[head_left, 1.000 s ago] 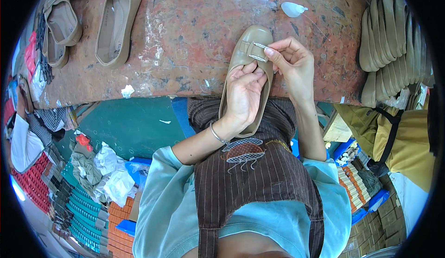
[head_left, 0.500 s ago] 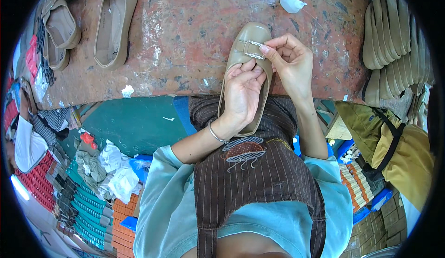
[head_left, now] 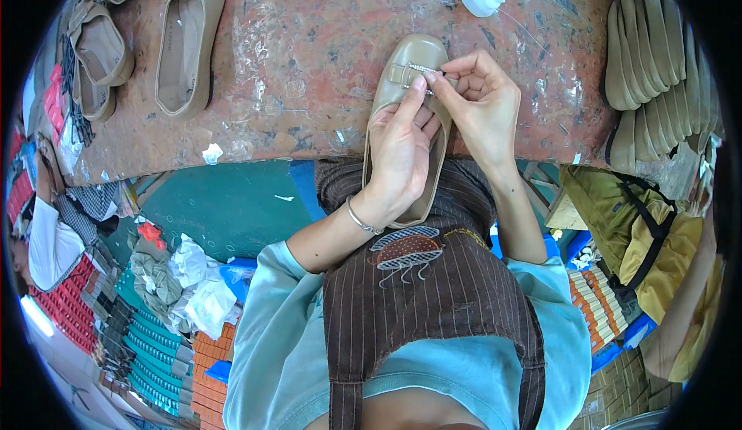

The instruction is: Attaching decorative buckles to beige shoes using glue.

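A beige slip-on shoe (head_left: 423,51) lies toe away from me, its front on the table and its heel end over my apron. My left hand (head_left: 399,148) grips it with fingers inside the opening and the thumb raised to the strap on the toe. On that strap sits a rectangular rhinestone buckle (head_left: 420,68), partly covered by fingers. My right hand (head_left: 485,105) pinches the right side of the buckle between thumb and forefinger, the other fingers curled.
A worn reddish table (head_left: 301,66) spans the front. Several beige shoes (head_left: 202,59) stand at its left, and a row of beige shoes (head_left: 645,51) is stacked at its right. A small white bottle (head_left: 481,3) lies near the far side. Another person's arm (head_left: 688,306) shows at the right.
My left thumb has moved up from the shoe opening to the buckle. The right fingertips have shifted slightly left over the buckle. Another person's arm has come into view at the right.
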Tool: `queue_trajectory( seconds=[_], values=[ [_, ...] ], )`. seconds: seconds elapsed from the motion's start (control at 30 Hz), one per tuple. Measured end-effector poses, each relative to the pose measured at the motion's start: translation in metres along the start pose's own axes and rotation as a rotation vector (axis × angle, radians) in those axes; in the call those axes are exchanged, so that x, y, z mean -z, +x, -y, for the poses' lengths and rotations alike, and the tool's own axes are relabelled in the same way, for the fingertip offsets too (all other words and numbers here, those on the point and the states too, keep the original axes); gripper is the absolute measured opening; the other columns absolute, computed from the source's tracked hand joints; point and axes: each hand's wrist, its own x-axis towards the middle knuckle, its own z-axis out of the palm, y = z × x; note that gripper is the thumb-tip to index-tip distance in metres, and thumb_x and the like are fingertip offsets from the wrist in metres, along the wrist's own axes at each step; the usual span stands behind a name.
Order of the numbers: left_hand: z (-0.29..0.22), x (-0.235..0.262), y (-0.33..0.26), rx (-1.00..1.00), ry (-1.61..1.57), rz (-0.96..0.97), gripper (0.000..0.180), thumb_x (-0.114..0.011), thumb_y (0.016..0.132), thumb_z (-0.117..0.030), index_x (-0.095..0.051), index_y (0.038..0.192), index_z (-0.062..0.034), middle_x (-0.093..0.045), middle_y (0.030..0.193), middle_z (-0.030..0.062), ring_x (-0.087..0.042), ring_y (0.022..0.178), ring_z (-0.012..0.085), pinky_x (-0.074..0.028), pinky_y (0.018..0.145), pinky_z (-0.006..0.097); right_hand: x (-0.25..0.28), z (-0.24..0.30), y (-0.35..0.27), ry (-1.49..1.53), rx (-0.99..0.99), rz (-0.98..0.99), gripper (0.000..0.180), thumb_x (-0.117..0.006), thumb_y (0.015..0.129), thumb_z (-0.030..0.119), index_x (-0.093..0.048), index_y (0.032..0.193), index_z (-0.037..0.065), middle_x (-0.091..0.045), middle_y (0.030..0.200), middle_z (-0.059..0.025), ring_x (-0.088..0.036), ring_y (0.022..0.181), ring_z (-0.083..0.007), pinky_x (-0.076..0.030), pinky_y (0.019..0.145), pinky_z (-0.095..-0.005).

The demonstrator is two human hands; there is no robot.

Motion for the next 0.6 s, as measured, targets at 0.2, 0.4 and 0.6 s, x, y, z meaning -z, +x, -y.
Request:
queue_trajectory(
  seconds=[0.2,0.4,0.6],
  values=[
    [-0.003,-0.003,0.002,0.026,0.083,-0.075,0.022,-0.063,0.099,-0.022,-0.067,0.112,-0.0042,-0.069,0.114,0.0073,-0.065,0.106,0.0156,-0.052,0.094,0.032,0.0,-0.001,-0.001,-0.173,0.115,-0.098,0.04,-0.084,0.074,0.009,-0.057,0.101,0.0,-0.052,0.088,-0.0061,-0.05,0.056,-0.0079,-0.043,0.05,-0.0235],
    [-0.004,0.002,0.004,0.034,0.11,-0.063,0.028,-0.062,0.1,-0.022,-0.06,0.119,-0.0032,-0.064,0.118,0.0074,-0.062,0.111,0.0175,-0.05,0.099,0.035,-0.006,-0.009,-0.003,-0.187,0.226,-0.069,0.039,-0.081,0.079,0.003,-0.053,0.107,0.001,-0.055,0.086,-0.0007,-0.048,0.064,-0.0006,-0.041,0.055,-0.0154],
    [-0.004,-0.005,-0.004,0.012,0.094,-0.035,0.032,-0.063,0.1,-0.025,-0.057,0.124,-0.0045,-0.064,0.118,0.0066,-0.061,0.111,0.0172,-0.049,0.099,0.035,0.032,-0.014,0.003,0.437,0.0,0.232,0.029,-0.07,0.089,0.001,-0.06,0.116,0.004,-0.059,0.097,-0.001,-0.057,0.081,-0.0057,-0.046,0.064,-0.02]
  ],
)
